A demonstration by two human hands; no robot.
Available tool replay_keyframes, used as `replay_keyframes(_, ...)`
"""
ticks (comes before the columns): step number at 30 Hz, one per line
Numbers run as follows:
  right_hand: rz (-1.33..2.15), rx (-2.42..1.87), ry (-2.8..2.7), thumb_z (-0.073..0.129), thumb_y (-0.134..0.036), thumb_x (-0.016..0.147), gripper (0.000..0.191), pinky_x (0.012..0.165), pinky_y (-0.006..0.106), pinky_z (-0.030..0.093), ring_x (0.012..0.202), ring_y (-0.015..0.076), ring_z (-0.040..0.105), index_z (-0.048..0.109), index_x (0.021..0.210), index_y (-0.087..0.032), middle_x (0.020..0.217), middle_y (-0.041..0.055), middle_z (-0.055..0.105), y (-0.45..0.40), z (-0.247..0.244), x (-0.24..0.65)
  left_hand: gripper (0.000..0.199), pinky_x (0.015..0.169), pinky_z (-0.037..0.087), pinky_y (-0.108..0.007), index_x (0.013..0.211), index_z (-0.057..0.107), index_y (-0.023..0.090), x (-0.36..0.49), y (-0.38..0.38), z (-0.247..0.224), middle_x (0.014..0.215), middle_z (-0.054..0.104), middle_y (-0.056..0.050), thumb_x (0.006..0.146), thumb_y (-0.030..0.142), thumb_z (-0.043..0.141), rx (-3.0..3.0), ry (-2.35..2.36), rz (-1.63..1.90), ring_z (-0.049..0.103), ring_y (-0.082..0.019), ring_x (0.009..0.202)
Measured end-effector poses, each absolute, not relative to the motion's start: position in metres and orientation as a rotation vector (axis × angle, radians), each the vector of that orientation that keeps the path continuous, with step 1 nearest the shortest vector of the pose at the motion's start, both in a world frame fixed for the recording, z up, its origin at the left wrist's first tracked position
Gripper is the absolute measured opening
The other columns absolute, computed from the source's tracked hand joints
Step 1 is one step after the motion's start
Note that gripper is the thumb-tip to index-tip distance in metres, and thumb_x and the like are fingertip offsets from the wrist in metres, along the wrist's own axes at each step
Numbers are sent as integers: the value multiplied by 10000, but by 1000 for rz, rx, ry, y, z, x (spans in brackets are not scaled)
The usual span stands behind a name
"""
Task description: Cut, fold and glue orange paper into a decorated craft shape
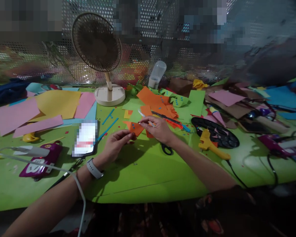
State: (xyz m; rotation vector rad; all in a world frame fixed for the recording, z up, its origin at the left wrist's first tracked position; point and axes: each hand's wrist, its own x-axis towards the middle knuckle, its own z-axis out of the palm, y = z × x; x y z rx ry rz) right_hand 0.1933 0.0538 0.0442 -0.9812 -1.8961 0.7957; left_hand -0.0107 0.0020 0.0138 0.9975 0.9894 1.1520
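Note:
A small folded piece of orange paper with blue dots is pinched between the thumb and fingers of my left hand. My right hand is closed in a pinch at the paper's upper right edge; what lies between its fingertips is too small to tell. A thin white stick-like thing shows just behind the right fingers, partly hidden by them. Below the right wrist, a black loop handle pokes out. Behind the hands lie more orange paper pieces, some with blue dots.
A phone and blue paper strips lie left of the hands. To the right are a yellow glue gun and a black palette tray. A fan stands behind. A white cable crosses my left forearm.

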Motion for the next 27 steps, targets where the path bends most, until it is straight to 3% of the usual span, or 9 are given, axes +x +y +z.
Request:
replay_keyframes(4,748,-980,-1892,653,-330,887,166,888,331,529,939,184,714,747,976,-227,983,36,775,56,46,194,276,674,549,-254,854,744,181,-11,4,15,836,766,-58,712,386,863,969,1018,1146,719,-179,785)
replay_keyframes(8,703,-929,-1770,682,-390,869,285,952,347,525,1020,186,701,724,1096,-225,1088,57,760,61,59,208,319,701,553,-253,862,733,184,-12,9,15,845,760,-39,669,382,892,901,1033,1266,720,-174,816)
replay_keyframes(11,735,-969,-1702,667,-414,872,304,894,340,546,983,189,708,729,1085,-207,1067,66,766,62,62,230,313,721,547,-253,864,730,187,-14,12,15,849,757,-34,672,378,888,866,1031,1372,716,-166,833)
replay_keyframes(18,581,-1397,-2039,628,-244,889,162,730,335,529,786,199,707,767,952,-189,915,64,787,48,27,278,251,721,535,-251,851,727,195,-17,17,17,840,751,-22,705,347,862,834,1013,1473,708,-145,810)
replay_keyframes(27,311,-1563,-2382,564,-227,937,223,821,407,535,1007,278,696,767,1027,-203,1073,93,768,41,14,297,240,758,544,-263,836,697,197,-20,25,23,829,750,-2,687,285,862,786,1013,1567,719,-144,811)
